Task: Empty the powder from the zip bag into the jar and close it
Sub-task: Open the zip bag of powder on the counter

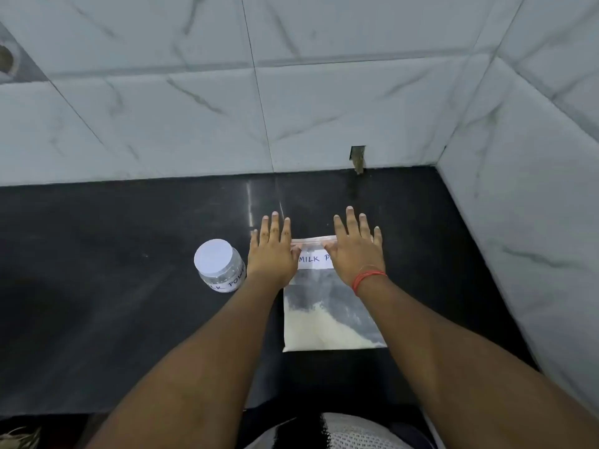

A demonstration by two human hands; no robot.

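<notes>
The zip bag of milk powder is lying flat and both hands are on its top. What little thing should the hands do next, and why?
Probably pinch the zip strip and pull it open. The zip bag lies flat with the powder inside, the left hand and right hand rest on its top edge, and the jar beside it has its lid on.

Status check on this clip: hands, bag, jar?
Left hand and right hand flat, fingers straight, on the zip bag top edge. Powder in bag's near end. Jar lidded, left of bag. Nothing in the way.
</notes>
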